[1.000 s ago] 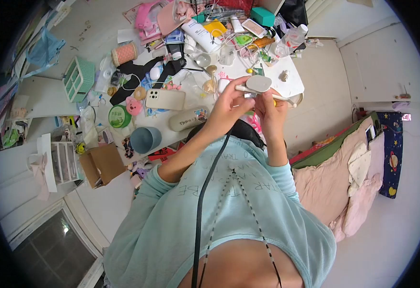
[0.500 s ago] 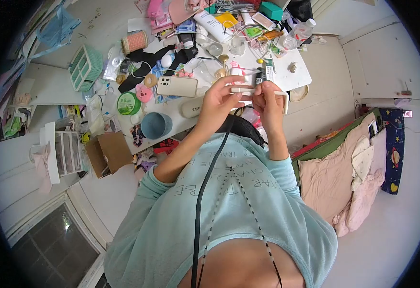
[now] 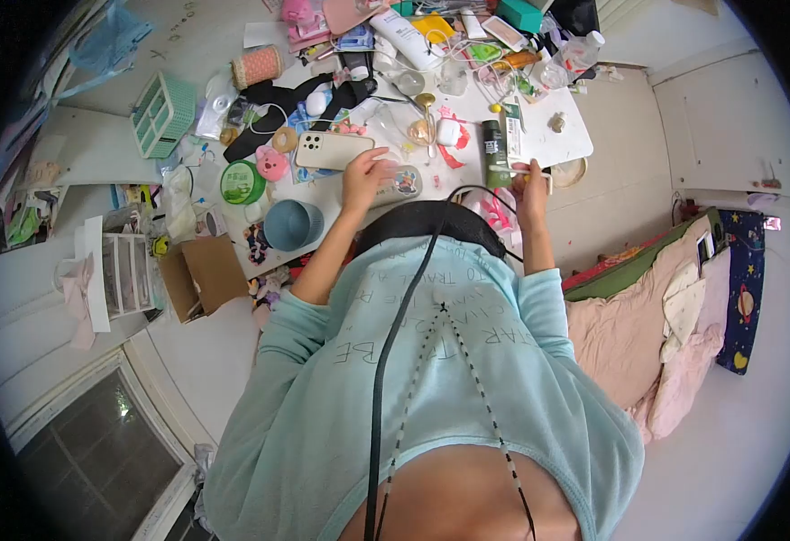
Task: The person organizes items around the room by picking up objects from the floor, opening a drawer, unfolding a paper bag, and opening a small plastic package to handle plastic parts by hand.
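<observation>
My left hand [image 3: 363, 180] is over the table's front edge with its fingers apart, nothing in it. It is beside the cream phone [image 3: 332, 151] and over a light pouch with a cartoon picture [image 3: 406, 182]. My right hand [image 3: 531, 194] holds a thin white object [image 3: 514, 170] at the table's right front. That object crosses in front of a dark green tube [image 3: 492, 144] lying on the table. A white earphone case [image 3: 449, 132] rests between the two hands, further back.
On the cluttered white table [image 3: 562, 117] are a blue cup [image 3: 292, 225], a green round jar [image 3: 243, 182], a pink plush head [image 3: 271, 163] and a white tube [image 3: 404, 38]. An open cardboard box [image 3: 201, 279] stands left, near a mint basket [image 3: 163, 115]. Bedding [image 3: 616, 347] lies right.
My hands have moved apart. The left let go of the white object and went left; the right went right, still holding it. The flat round end seen earlier no longer shows.
</observation>
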A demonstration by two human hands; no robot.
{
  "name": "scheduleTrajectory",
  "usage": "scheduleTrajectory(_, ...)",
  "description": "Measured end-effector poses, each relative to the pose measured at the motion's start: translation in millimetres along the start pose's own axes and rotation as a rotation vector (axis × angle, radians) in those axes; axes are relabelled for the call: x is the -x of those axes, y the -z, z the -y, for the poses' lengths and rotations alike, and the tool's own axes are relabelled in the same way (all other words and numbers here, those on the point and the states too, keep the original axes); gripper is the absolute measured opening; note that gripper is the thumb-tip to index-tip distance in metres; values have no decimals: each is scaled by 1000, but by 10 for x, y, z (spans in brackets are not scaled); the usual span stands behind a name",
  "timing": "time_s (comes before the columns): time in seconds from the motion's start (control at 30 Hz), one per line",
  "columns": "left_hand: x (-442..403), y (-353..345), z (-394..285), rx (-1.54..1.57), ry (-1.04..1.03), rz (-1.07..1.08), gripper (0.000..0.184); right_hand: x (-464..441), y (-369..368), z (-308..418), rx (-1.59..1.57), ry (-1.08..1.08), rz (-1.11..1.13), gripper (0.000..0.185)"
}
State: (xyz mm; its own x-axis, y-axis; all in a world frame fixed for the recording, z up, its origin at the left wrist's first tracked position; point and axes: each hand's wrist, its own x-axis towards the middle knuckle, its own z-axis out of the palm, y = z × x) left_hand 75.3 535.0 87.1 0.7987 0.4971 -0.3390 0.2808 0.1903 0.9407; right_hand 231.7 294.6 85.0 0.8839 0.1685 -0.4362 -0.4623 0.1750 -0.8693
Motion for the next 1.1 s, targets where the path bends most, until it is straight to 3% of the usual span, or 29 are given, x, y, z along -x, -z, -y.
scheduleTrajectory(0.03, -111, 73, 167, -133, -94, -30, 33, -94, 144, -83, -63, -47, -94, 38)
scheduleTrajectory(0.1, -352, 166, 511, -399, -280, -92, 31, -169, 461, -115, -160, -51, -32, 37)
scheduleTrajectory(0.13, -359, 111, 413, -481, -247, -138, 27, -163, 534, -93, -221, -54, -39, 36)
scheduleTrajectory(0.33, -831, 27, 489, -286, -121, -258, 28, -157, 786, 92, -342, -142, 19, 23)
scheduleTrajectory(0.47, -752, 38, 405, -641, -284, -341, 30, 108, 999, 76, -363, -122, -64, 16)
scheduleTrajectory(0.57, -546, -3, 253, -704, -582, -369, 31, 390, 1247, -52, -225, -94, -59, 19)
scheduleTrajectory(0.6, -348, -146, 17, -600, -441, -352, 30, 523, 1259, -64, -150, -115, -109, 20)
scheduleTrajectory(0.7, -38, -335, -176, -537, -525, -217, 28, 947, 1135, -122, 57, -153, -230, 24)
scheduleTrajectory(0.8, 322, -556, -196, -424, -429, 220, 26, 1275, 1045, -360, 214, -149, -222, 29)
scheduleTrajectory(0.9, 821, -849, -160, -371, -183, 838, 28, 1674, 694, -493, 276, -143, -102, 32)
scheduleTrajectory(0.97, 1076, -1010, 44, -311, -85, 1119, 43, 1959, 502, -541, 298, -135, -31, 30)
scheduleTrajectory(1.0, 1196, -1022, 27, -493, -218, 1203, 52, 2043, 514, -716, 332, -167, -34, 29)
scheduleTrajectory(1.1, 1400, -1020, 427, -589, -154, 1314, 55, 2378, 529, -934, 380, -148, -136, 31)
